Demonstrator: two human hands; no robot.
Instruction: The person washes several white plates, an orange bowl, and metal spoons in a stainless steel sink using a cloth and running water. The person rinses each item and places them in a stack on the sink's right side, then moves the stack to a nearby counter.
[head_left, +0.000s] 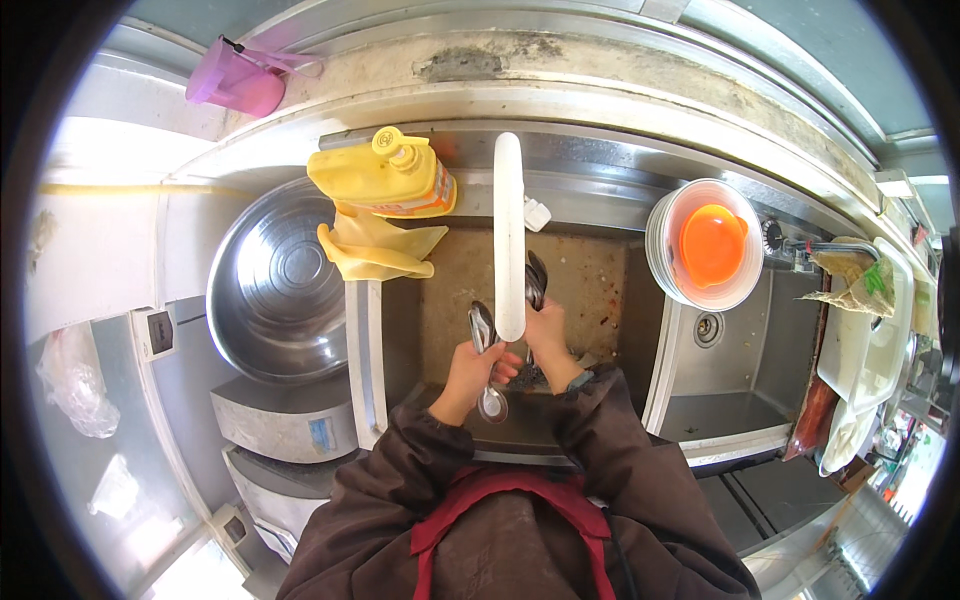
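Observation:
My left hand (472, 375) grips metal spoons (493, 405), their bowls pointing both away from me and back towards me. To its right, my right hand (553, 337) is closed around more metal spoons (535, 283), partly hidden behind the white tap spout (510, 240). Both hands are over a steel sink basin (450, 277) with a brownish, food-specked bottom. Below my right hand, some dark matter and what look like spoon handles (531, 367) show; I cannot tell exactly what lies there.
Left of the basin are a large steel bowl (292, 277), yellow rubber gloves (382, 247) and a yellow pump jug (382, 176). A stack of white bowls (660, 240) holding an orange bowl (712, 244) stands at right, beside a second basin (720, 367). A pink pitcher (236, 79) sits on the ledge.

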